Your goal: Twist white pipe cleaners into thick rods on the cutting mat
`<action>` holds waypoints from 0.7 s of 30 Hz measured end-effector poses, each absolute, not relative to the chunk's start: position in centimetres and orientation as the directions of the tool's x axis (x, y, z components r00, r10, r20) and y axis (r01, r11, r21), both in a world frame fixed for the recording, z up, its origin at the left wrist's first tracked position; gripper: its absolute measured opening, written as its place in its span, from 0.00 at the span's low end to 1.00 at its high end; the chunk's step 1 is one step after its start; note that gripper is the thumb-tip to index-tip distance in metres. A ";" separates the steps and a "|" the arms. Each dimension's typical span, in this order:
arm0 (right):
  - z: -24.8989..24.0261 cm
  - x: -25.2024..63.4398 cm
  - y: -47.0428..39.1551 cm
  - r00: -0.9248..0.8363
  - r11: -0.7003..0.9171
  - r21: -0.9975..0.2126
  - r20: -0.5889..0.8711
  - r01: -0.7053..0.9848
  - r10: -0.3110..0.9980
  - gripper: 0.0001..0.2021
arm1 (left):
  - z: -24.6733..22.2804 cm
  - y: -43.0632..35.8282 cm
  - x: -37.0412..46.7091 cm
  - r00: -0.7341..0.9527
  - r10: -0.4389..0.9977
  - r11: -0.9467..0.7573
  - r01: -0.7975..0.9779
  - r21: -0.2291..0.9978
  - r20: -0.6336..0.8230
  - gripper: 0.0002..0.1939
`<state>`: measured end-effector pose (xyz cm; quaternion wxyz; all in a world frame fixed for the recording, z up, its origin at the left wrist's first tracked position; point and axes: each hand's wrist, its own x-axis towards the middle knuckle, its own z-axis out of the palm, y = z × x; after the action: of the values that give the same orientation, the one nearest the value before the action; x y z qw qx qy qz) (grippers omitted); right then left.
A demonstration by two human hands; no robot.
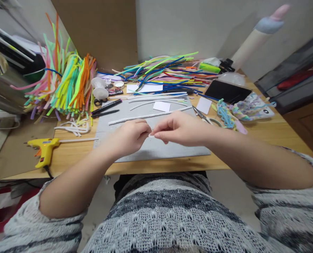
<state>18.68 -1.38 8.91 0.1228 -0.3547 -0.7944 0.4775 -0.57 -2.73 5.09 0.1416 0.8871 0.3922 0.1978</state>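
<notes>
Head view: left hand [131, 135] and right hand [176, 129] pinch a small white piece [150, 134] between meeting fingertips, above the grey mat [156, 149]; gripping close keeps it steady.

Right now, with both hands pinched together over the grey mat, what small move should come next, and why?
Probably keep the pinch and work the small white piece held between the left hand and right hand, likely with a small twist or bend. Both sets of fingertips meet on it above the grey mat, and the long white pipe cleaner lies untouched just beyond.
</notes>
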 end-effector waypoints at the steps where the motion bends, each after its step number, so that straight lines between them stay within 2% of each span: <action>1: 8.7 18.7 -2.0 -0.726 0.385 -0.803 -0.084 0.455 0.682 0.09 | 5.1 -2.7 -0.6 0.598 0.763 -0.640 0.643 0.421 0.246 0.09; 4: 7.3 18.8 -3.9 -0.744 0.584 -0.664 0.064 0.466 0.665 0.12 | 5.2 -2.5 -1.0 0.545 0.791 -0.605 0.630 0.486 0.277 0.08; 9: 4.2 19.3 -5.3 -0.694 0.639 -0.536 0.130 0.552 0.708 0.20 | 5.6 -2.5 -1.5 0.454 0.838 -0.543 0.632 0.553 0.303 0.05; 11: 3.3 19.4 -5.0 -0.669 0.625 -0.550 0.153 0.554 0.727 0.21 | 5.7 -2.5 -1.6 0.406 0.872 -0.484 0.627 0.611 0.274 0.06; 13: 2.7 19.4 -4.5 -0.642 0.597 -0.615 0.185 0.515 0.744 0.21 | 5.8 -2.5 -1.6 0.353 0.914 -0.383 0.590 0.711 0.200 0.07; 17: 1.7 19.1 -3.1 -0.570 0.518 -0.735 0.218 0.438 0.792 0.19 | 6.2 -2.5 -1.5 0.310 0.951 -0.118 0.395 0.911 -0.011 0.09; 21: 1.2 18.8 -2.3 -0.518 0.477 -0.761 0.220 0.439 0.827 0.17 | 6.1 -2.5 -1.3 0.311 0.947 -0.002 0.273 0.962 -0.086 0.10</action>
<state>18.83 -2.33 1.16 0.2955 -0.3920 -0.8071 0.3280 -1.32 -2.47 6.06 0.5123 0.6268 0.4864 0.3288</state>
